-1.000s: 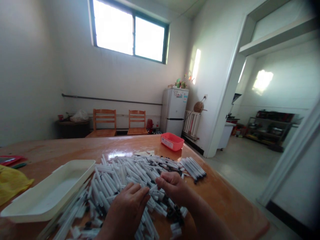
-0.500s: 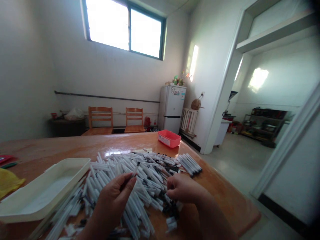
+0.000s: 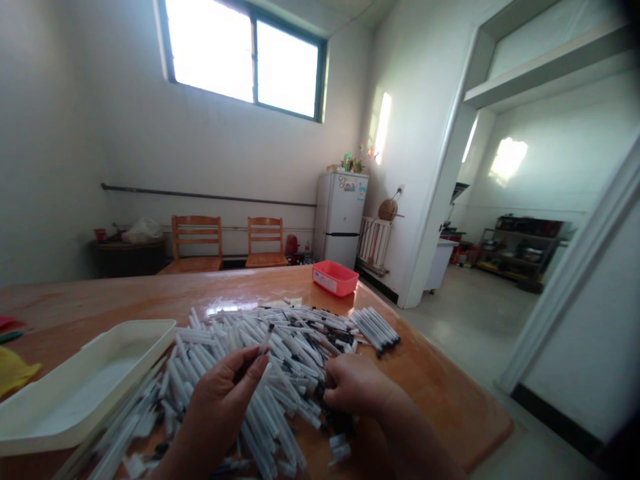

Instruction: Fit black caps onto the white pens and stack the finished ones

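My left hand [image 3: 220,400] is shut on a thin white pen barrel [image 3: 265,341], which stands tilted up with its dark tip at the top. Under both hands spreads a large loose heap of white pen barrels [image 3: 235,340], many with black ends. My right hand [image 3: 355,387] rests on the near right of the heap with its fingers curled among the barrels. Whether those fingers hold one is hidden. A small aligned bunch of black-tipped pens [image 3: 376,330] lies at the heap's right end.
The heap lies on an orange wooden table [image 3: 440,380]. A white plastic tray [image 3: 85,387] stands to its left, and a red plastic basket [image 3: 335,278] at the far edge. A yellow cloth [image 3: 13,370] lies at the left edge. Beyond the table are wooden chairs and a refrigerator [image 3: 340,220].
My left hand has gone from lying flat on the heap to holding a pen barrel upright. My right hand has shifted slightly among the barrels. The whole scene has slid a little left in view.
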A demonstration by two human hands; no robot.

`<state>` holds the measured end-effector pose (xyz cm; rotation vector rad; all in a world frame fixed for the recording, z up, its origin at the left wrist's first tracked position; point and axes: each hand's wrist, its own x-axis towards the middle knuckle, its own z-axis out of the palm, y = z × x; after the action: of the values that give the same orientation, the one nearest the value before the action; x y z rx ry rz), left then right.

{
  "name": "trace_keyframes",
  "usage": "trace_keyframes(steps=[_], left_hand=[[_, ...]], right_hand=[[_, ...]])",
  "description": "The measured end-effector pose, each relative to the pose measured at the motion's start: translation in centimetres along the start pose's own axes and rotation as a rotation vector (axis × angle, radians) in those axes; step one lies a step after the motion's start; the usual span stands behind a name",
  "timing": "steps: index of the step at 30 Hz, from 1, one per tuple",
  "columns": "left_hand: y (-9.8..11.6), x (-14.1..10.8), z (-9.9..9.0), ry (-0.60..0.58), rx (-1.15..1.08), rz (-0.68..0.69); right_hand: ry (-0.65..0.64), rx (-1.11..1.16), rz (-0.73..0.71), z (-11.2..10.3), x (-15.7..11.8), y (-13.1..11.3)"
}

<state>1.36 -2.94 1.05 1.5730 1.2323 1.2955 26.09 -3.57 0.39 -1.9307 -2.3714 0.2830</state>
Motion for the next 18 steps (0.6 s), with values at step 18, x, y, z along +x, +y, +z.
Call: trace_keyframes(steps=[18], left_hand=[[0.0, 0.5, -0.5, 0.045, -0.428, -0.259]], right_hand=[[0.077, 0.783, -0.143, 0.0, 0.2, -0.5]])
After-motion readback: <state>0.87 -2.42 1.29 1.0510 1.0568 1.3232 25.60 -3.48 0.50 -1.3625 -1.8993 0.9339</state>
